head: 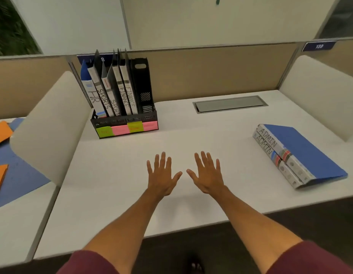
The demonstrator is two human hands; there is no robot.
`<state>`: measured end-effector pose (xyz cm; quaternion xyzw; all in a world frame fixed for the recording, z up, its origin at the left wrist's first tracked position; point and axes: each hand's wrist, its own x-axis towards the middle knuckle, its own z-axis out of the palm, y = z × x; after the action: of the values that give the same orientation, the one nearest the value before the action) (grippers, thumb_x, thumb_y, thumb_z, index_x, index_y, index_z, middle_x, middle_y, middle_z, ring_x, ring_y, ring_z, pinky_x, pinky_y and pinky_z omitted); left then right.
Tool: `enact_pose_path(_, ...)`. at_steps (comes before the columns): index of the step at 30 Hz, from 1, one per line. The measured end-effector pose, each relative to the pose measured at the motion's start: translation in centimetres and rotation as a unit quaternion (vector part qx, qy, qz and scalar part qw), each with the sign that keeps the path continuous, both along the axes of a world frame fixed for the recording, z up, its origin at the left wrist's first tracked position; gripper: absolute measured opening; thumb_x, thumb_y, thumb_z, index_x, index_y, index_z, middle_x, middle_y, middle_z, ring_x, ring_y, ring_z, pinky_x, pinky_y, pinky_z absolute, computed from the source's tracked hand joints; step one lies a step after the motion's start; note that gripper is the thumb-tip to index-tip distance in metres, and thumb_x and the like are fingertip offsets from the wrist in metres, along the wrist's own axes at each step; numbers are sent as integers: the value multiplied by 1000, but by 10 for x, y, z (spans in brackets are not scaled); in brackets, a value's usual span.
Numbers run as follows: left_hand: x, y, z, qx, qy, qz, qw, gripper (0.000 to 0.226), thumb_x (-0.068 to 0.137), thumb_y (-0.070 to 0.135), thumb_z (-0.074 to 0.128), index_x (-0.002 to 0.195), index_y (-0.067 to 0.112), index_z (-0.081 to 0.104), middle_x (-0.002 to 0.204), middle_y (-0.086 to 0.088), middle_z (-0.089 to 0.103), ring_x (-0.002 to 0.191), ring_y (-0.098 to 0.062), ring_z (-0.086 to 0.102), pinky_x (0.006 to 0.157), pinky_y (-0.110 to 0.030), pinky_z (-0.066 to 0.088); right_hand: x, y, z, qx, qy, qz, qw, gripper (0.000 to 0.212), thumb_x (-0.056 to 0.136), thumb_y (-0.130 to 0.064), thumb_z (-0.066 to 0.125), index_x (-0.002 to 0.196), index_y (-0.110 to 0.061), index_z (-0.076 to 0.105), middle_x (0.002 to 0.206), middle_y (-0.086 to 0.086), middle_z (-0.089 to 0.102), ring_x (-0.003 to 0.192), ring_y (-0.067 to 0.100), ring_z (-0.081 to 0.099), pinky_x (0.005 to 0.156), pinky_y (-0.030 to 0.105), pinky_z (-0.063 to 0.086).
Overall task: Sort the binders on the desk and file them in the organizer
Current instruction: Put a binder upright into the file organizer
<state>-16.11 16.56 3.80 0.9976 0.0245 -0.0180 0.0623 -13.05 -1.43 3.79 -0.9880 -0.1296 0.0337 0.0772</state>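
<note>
A black organizer (146, 89) stands at the back left of the white desk (116, 175), with green and pink sticky labels on its front. Upright in it are binders with spines reading HR (91, 95), SPORTS (102, 95) and FINANCE (130, 95); its rightmost slot is empty. Two blue binders marked ADMIN (302, 149) lie stacked flat at the desk's right side. My left hand (161, 175) and my right hand (207, 174) hover palm-down over the desk's middle, fingers spread, holding nothing.
White curved dividers (49, 123) flank the desk on both sides. A grey cable hatch (230, 103) is set into the desk's back. Orange folders (0, 131) and blue sheets lie on the neighbouring desk at left. A beige partition runs behind.
</note>
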Motion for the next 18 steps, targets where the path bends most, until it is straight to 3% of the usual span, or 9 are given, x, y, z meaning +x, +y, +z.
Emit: enact_pose_path(18, 8, -215, 8, -12, 27, -102, 994, 78, 92, 67, 16, 153, 22, -1, 159, -5, -19, 145, -28, -21, 112, -55, -17, -35, -215, -5, 2, 20, -115, 993, 77, 92, -67, 15, 152, -26, -13, 161, 5, -15, 148, 24, -16, 117, 49, -11)
